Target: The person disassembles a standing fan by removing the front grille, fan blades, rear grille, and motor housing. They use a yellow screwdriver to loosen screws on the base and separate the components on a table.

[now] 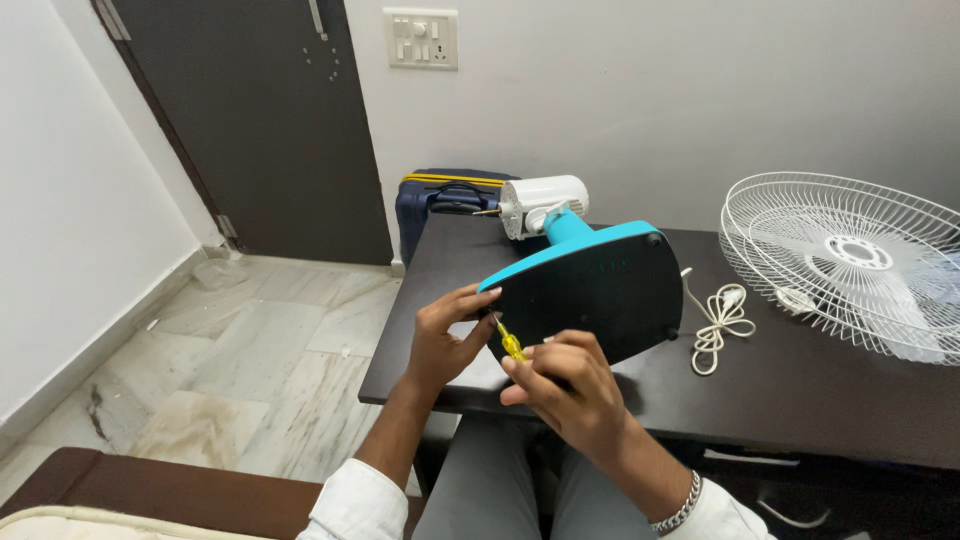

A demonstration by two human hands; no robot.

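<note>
Spreading across most of your view, the dark wooden table (800, 400) gives you a flat bench, and you sit at its near edge so the work stays close to your lap. On its right side the white wire fan guard (850, 265) lies flat, well apart from your hands, where it cannot roll or get in the way. The fan base (590, 290), teal on its rim with a black underside, is tipped up on edge near the table's front, its bottom turned toward you so the underside faces the tool; its teal neck runs back to the white motor housing (540, 205), which rests on the table behind and props the whole body at that tilt. A dark blue suitcase (445, 200) stands on the floor just beyond the table's far end, against the wall by the door. The white power cord (720, 320) lies bundled in loose loops just beside the base's right edge, clear of your working side. Your left hand (445, 335) curls its fingers over the base's lower left rim, pressing it steady. Your right hand (565, 390) is closed around the small yellow-handled screwdriver (510, 343), pinching it between fingers and thumb, with the tip angled up to the black underside near the left edge.
</note>
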